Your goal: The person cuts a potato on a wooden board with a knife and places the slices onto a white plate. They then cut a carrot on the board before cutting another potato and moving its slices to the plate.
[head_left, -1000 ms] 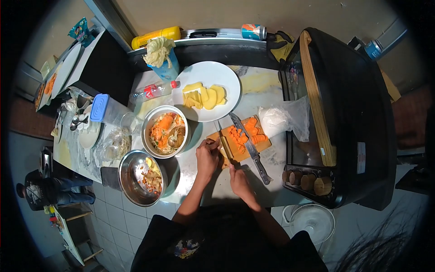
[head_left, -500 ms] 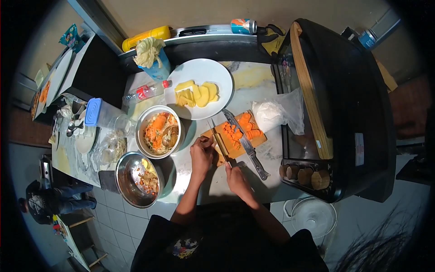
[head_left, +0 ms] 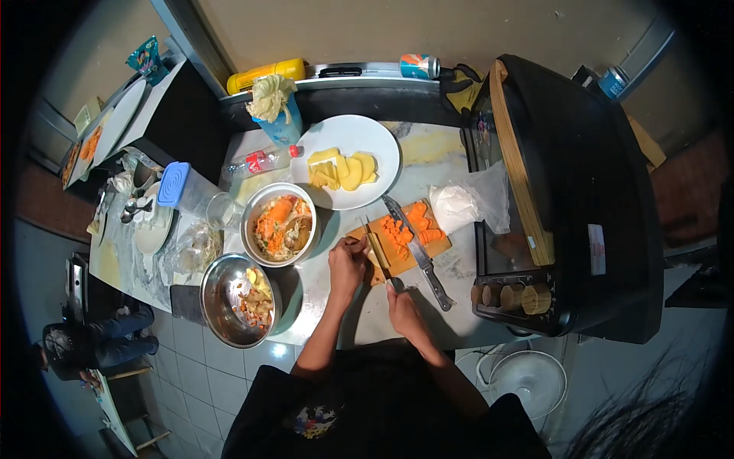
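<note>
My right hand (head_left: 406, 312) grips the dark handle of a knife (head_left: 378, 249), whose narrow blade points away over the left part of an orange-brown cutting board (head_left: 438, 248). Just left of that blade is my left hand (head_left: 348, 265), its fingers drawn together by the board's edge; whatever they pinch is hidden. Chopped carrot pieces (head_left: 398, 234) lie on the board. A second, broader knife (head_left: 419, 252) rests across it, its black handle sticking out over the marble counter towards me.
Left of the board stand a white pot (head_left: 251, 243) of shredded vegetables and a steel bowl (head_left: 216, 320) of peelings. Behind are a white plate (head_left: 386, 144) with yellow slices and a plastic bottle (head_left: 260, 162). A bag of white powder (head_left: 456, 206) and black oven (head_left: 589, 191) are right.
The view has tilted, so the counter sits slightly lower and further right in the picture. Both hands stay by the board, with the knife still in my right hand.
</note>
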Motion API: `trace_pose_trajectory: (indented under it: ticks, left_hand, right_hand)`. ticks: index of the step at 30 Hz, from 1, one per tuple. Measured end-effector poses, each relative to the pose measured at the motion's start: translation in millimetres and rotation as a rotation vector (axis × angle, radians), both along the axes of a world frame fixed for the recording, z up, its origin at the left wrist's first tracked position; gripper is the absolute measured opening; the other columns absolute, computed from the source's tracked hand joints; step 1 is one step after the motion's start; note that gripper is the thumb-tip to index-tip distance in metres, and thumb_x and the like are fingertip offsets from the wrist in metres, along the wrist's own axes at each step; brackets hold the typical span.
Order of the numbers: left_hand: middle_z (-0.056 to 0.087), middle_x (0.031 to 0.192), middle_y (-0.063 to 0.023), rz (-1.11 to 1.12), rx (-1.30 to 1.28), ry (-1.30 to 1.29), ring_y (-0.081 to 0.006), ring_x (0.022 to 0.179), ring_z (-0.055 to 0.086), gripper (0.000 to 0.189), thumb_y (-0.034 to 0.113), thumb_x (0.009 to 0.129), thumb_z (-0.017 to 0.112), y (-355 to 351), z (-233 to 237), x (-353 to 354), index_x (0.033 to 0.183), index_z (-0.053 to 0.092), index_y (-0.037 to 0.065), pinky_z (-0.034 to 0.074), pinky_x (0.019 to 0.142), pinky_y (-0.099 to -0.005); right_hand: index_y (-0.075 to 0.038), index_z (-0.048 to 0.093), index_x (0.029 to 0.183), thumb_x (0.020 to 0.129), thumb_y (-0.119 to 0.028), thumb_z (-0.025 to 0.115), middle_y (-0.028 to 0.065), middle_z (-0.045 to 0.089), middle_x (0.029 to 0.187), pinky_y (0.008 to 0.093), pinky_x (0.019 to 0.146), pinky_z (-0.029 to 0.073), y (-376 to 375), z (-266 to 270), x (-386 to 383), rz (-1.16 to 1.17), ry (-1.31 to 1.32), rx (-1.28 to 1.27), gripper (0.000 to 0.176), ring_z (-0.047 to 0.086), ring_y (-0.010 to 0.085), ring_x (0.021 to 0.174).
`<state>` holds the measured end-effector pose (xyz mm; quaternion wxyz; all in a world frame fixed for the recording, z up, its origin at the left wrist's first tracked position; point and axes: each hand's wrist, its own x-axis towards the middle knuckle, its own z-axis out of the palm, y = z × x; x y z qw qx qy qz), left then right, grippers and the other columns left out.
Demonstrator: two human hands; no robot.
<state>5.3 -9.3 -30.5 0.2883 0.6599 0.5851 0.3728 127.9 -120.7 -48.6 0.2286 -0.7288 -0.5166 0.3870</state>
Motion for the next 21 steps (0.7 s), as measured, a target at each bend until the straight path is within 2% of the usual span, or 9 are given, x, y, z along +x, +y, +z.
trace_pose_trajectory:
  ticks: [1, 2, 3, 5, 6, 8, 15, 20, 21]
  left_hand:
    - [0.065, 0.086, -0.0201, 0.0, -0.029, -0.009, -0.0342, 0.072, 0.065, 0.022, 0.002, 0.079, 0.071, -0.5, 1.4, 1.0, 0.1, 0.072, 0.0, 0.049, 0.068, -0.0387]
    - [0.065, 0.086, -0.0201, -0.003, -0.026, -0.01, -0.0342, 0.072, 0.065, 0.022, 0.002, 0.079, 0.071, -1.2, 1.6, 1.4, 0.1, 0.072, 0.0, 0.049, 0.068, -0.0387]
    - [0.065, 0.086, -0.02, -0.003, -0.024, -0.02, -0.0343, 0.072, 0.064, 0.022, 0.002, 0.078, 0.071, -1.5, 1.8, 1.1, 0.1, 0.072, 0.0, 0.049, 0.068, -0.0388]
    - [0.064, 0.086, -0.02, 0.003, -0.013, -0.031, -0.0344, 0.072, 0.064, 0.022, 0.002, 0.078, 0.071, -0.9, 3.0, -0.4, 0.1, 0.072, 0.0, 0.049, 0.067, -0.0388]
    - [0.064, 0.086, -0.0202, 0.005, -0.012, -0.026, -0.0346, 0.072, 0.064, 0.022, 0.001, 0.078, 0.071, -1.9, 3.2, -0.2, 0.1, 0.072, 0.0, 0.049, 0.067, -0.0387]
    - [0.064, 0.086, -0.0204, 0.007, -0.007, -0.028, -0.0347, 0.072, 0.064, 0.023, 0.001, 0.077, 0.071, -2.1, 3.3, 0.6, 0.1, 0.072, -0.001, 0.049, 0.067, -0.0387]
    - [0.065, 0.088, -0.0215, -0.037, -0.033, -0.016, -0.0357, 0.076, 0.064, 0.025, 0.003, 0.078, 0.071, -0.4, 3.4, -3.7, 0.102, 0.071, 0.0, 0.049, 0.069, -0.0386]
    - [0.066, 0.089, -0.0217, -0.066, -0.125, 0.007, -0.0359, 0.081, 0.065, 0.023, 0.004, 0.077, 0.071, 0.8, 10.6, -8.4, 0.1, 0.07, -0.001, 0.05, 0.073, -0.0378]
    - [0.066, 0.089, -0.0216, -0.072, -0.143, 0.03, -0.0354, 0.081, 0.066, 0.023, 0.003, 0.077, 0.072, 0.8, 11.2, -9.6, 0.099, 0.069, -0.002, 0.051, 0.073, -0.0379]
  right_hand:
    - [0.012, 0.058, 0.071, 0.101, -0.047, 0.033, 0.0391, 0.055, 0.074, 0.0568, 0.07, 0.046, -4.6, -0.4, 0.0, -0.01, -0.007, 0.006, 0.071, 0.058, 0.0535, 0.082]
    - [0.012, 0.055, 0.064, 0.103, -0.044, 0.027, 0.035, 0.055, 0.064, 0.0546, 0.063, 0.048, -7.7, -1.5, -3.7, -0.038, -0.087, 0.108, 0.073, 0.06, 0.0502, 0.07]
    - [0.012, 0.055, 0.064, 0.103, -0.044, 0.027, 0.035, 0.055, 0.064, 0.0546, 0.063, 0.048, -10.8, -1.5, -3.9, -0.039, -0.087, 0.113, 0.073, 0.06, 0.0502, 0.07]
    - [0.009, 0.05, 0.059, 0.103, -0.046, 0.023, 0.0271, 0.053, 0.052, 0.0482, 0.051, 0.05, -12.2, -1.1, -1.7, -0.003, -0.015, 0.051, 0.075, 0.061, 0.0413, 0.051]
    - [0.009, 0.05, 0.059, 0.103, -0.046, 0.023, 0.0271, 0.053, 0.052, 0.0482, 0.051, 0.05, -11.8, 6.4, -1.1, 0.001, -0.016, 0.057, 0.075, 0.061, 0.0413, 0.051]
    - [0.006, 0.047, 0.056, 0.103, -0.047, 0.021, 0.0198, 0.048, 0.044, 0.0423, 0.042, 0.049, -12.4, 23.2, 2.3, 0.011, 0.123, -0.179, 0.075, 0.058, 0.0329, 0.039]
    - [0.007, 0.05, 0.059, 0.103, -0.046, 0.023, 0.0208, 0.049, 0.044, 0.044, 0.045, 0.05, -22.5, 2.0, 12.1, 0.07, -0.021, 0.018, 0.074, 0.058, 0.0345, 0.04]
    - [0.01, 0.055, 0.069, 0.103, -0.042, 0.028, 0.0319, 0.054, 0.064, 0.0514, 0.066, 0.046, -23.8, 22.0, 13.9, 0.015, -0.005, 0.092, 0.067, 0.06, 0.0481, 0.07]
    - [0.01, 0.055, 0.069, 0.103, -0.042, 0.028, 0.0319, 0.054, 0.064, 0.0514, 0.066, 0.046, -23.1, 22.9, 14.4, 0.014, -0.005, 0.088, 0.067, 0.06, 0.0481, 0.07]
